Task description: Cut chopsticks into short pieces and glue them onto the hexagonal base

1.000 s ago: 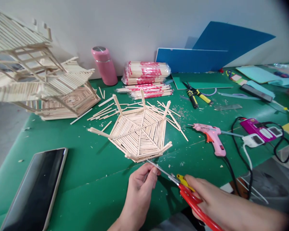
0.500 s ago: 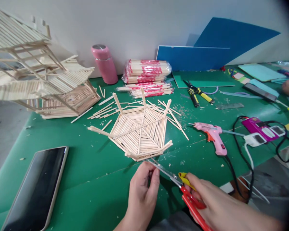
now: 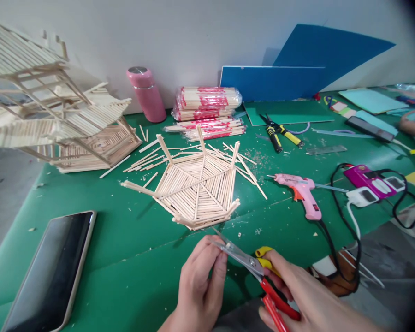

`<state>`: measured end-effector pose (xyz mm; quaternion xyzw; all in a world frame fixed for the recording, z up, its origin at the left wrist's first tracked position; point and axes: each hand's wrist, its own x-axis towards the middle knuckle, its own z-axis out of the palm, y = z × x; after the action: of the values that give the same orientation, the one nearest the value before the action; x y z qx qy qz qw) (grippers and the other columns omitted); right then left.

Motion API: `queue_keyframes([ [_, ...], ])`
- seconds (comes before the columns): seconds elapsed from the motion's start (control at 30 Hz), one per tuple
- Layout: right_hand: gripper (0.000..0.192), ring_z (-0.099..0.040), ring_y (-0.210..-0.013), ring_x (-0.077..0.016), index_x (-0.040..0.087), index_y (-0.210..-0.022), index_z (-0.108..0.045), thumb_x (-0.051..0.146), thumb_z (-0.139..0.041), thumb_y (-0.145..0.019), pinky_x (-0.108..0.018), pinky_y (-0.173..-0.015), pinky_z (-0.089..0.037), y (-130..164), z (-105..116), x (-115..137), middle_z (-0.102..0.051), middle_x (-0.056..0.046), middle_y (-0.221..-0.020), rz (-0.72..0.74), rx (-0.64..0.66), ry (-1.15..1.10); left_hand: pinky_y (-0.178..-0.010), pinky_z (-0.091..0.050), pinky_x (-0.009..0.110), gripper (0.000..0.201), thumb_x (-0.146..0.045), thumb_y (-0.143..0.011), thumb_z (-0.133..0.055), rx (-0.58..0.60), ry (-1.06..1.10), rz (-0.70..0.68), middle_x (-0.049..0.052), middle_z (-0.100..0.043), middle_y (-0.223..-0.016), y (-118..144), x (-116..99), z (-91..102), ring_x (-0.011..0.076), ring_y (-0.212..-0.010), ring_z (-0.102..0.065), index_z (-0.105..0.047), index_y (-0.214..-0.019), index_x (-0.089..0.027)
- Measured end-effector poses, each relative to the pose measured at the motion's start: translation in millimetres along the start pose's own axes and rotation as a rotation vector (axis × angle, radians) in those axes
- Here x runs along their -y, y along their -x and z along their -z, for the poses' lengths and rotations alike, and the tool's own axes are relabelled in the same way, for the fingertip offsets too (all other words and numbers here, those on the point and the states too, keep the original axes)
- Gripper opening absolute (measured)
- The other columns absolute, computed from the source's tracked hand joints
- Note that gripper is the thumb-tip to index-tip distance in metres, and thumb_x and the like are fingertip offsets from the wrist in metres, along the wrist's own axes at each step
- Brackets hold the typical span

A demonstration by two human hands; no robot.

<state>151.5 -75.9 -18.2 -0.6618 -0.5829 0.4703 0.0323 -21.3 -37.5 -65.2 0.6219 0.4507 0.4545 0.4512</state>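
My right hand (image 3: 297,290) grips the red-handled scissors (image 3: 259,272); my left hand (image 3: 200,281) pinches at their blades, at 6 o'clock from the stick hexagon (image 3: 197,189).

We cannot tell what our left hand (image 3: 200,281) pinches beside its fingertips | scissors (image 3: 252,267) handles hidden under right hand (image 3: 297,295) fingers, cut off below

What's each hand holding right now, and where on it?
Right hand grips the scissors by their red handles. Left hand pinches something small at the blade tips; what it is cannot be told.
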Motion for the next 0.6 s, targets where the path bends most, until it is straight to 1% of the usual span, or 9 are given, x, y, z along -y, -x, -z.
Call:
queue_keyframes([
  [0.1, 0.033, -0.061, -0.069, -0.0188, 0.017, -0.098, -0.054, 0.028, -0.057, -0.066, -0.023, -0.063, -0.045, 1, 2, 1, -0.067, -0.007, -0.082, -0.009, -0.009, 0.01, -0.067, -0.044, 0.024, 0.021, -0.004, -0.073, -0.053, 0.029, -0.009, -0.023, 0.006, -0.061, -0.073, 0, 0, 0.8, 0.0181, -0.068, -0.055, -0.066, -0.077, -0.019],
  [0.17, 0.031, -0.061, -0.066, -0.019, 0.016, -0.094, -0.054, 0.029, -0.056, -0.066, -0.024, -0.061, -0.045, 1, 3, 1, -0.066, -0.007, -0.077, -0.014, -0.013, 0.029, -0.065, -0.043, 0.022, 0.02, -0.004, -0.074, -0.052, 0.06, -0.003, -0.009, 0.004, -0.059, -0.07, 0, -1, 2.0, 0.0169, -0.066, -0.054, -0.064, -0.076, -0.019],
  [0.27, 0.029, -0.061, -0.064, -0.0185, 0.017, -0.092, -0.054, 0.03, -0.056, -0.066, -0.024, -0.06, -0.045, 1, 3, -1, -0.066, -0.007, -0.077, 0.003, -0.008, 0.019, -0.059, -0.041, 0.02, 0.016, -0.009, -0.078, -0.051, 0.138, 0.029, 0.055, 0.003, -0.056, -0.067, 0, -2, 5.0, 0.0145, -0.061, -0.051, -0.061, -0.072, -0.019],
  [0.37, 0.031, -0.062, -0.063, -0.0183, 0.017, -0.094, -0.053, 0.031, -0.055, -0.067, -0.024, -0.059, -0.046, 3, 1, -4, -0.067, -0.007, -0.078, 0.013, -0.016, 0.011, -0.055, -0.038, 0.02, 0.017, -0.016, -0.082, -0.049, 0.215, 0.084, 0.149, 0.002, -0.054, -0.065, -2, -3, 8.2, 0.0131, -0.059, -0.048, -0.061, -0.07, -0.017],
  [0.43, 0.034, -0.063, -0.066, -0.0187, 0.016, -0.097, -0.052, 0.031, -0.056, -0.066, -0.023, -0.06, -0.047, 5, -1, -6, -0.067, -0.007, -0.079, 0.021, -0.036, 0.01, -0.056, -0.038, 0.02, 0.018, -0.019, -0.084, -0.048, 0.257, 0.125, 0.191, 0.002, -0.053, -0.066, -4, -4, 9.8, 0.0126, -0.06, -0.047, -0.062, -0.072, -0.016],
  [0.5, 0.037, -0.064, -0.073, -0.0189, 0.016, -0.1, -0.051, 0.029, -0.056, -0.065, -0.022, -0.064, -0.048, 6, -1, -9, -0.067, -0.008, -0.084, 0.038, -0.052, -0.009, -0.056, -0.038, 0.02, 0.019, -0.02, -0.084, -0.048, 0.293, 0.16, 0.209, 0.002, -0.053, -0.066, -6, -5, 10.6, 0.0121, -0.061, -0.047, -0.062, -0.073, -0.016],
  [0.6, 0.038, -0.065, -0.079, -0.018, 0.017, -0.101, -0.052, 0.024, -0.057, -0.064, -0.021, -0.067, -0.049, 6, -2, -12, -0.067, -0.006, -0.087, 0.053, -0.044, -0.06, -0.057, -0.038, 0.02, 0.021, -0.021, -0.085, -0.048, 0.328, 0.203, 0.228, 0.002, -0.054, -0.068, -8, -7, 10.9, 0.0118, -0.063, -0.047, -0.063, -0.072, -0.015],
])
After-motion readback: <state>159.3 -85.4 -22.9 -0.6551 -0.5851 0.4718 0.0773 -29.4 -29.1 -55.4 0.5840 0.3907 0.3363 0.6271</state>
